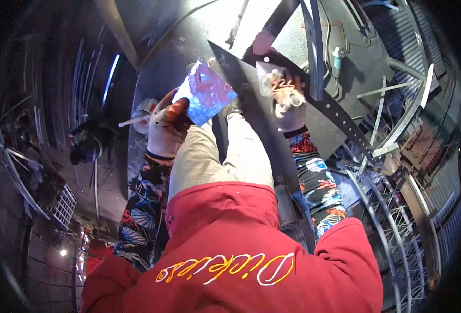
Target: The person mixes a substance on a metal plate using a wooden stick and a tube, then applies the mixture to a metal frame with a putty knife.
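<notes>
My left hand, in a pale glove with bare or darkened fingers, grips a shiny blue-silver foil-like packet by its lower left edge. The packet is tilted above my knees. My right hand, also in a worn pale glove, is at the right with its fingers bent. A small clear, whitish piece shows at its fingertips, blurred; the hand is beside a dark metal bar with holes.
A bottle-like object with a teal part rests on the metal plate. Curved metal strips and frames stand at the right. A person is bent over at the left. A white container is beside my left hand.
</notes>
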Motion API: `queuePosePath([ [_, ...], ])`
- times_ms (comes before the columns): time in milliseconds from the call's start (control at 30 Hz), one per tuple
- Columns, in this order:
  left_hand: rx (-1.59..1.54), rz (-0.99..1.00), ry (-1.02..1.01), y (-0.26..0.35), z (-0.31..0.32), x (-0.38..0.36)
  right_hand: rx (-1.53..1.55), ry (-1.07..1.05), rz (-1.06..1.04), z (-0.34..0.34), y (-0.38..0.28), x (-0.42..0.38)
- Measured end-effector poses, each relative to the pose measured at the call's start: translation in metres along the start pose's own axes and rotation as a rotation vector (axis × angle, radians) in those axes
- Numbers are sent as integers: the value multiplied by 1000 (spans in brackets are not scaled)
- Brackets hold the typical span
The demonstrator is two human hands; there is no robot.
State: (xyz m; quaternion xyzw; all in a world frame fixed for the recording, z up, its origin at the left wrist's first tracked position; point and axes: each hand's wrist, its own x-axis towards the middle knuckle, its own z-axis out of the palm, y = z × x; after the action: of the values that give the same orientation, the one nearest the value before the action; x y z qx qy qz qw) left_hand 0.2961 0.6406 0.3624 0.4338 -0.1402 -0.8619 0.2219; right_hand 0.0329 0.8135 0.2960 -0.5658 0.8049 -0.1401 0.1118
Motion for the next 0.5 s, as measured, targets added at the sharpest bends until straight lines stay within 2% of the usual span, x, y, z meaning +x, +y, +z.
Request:
queuePosePath([
  [67,-16,-6,-24,-2,-11,1,69,107,-30,-24,-8,26],
  [133,-30,-7,-58,-5,-19,2,66,245,-61,-20,-2,52],
  [233,-73,6,-138,-4,-19,-1,-37,254,-194,6,19,87],
  [300,-16,53,100,-6,-4,-6,-96,230,-228,15,20,94],
  [367,-17,56,116,-6,-2,-7,252,-108,126,67,43,70],
  [433,-25,60,121,-7,-6,-7,-69,109,-139,55,10,44],
  [467,-8,45,141,-6,-14,-6,-207,37,-183,34,-6,45],
  [500,8,13,162,-9,-19,-9,-130,13,-203,27,-9,36],
])
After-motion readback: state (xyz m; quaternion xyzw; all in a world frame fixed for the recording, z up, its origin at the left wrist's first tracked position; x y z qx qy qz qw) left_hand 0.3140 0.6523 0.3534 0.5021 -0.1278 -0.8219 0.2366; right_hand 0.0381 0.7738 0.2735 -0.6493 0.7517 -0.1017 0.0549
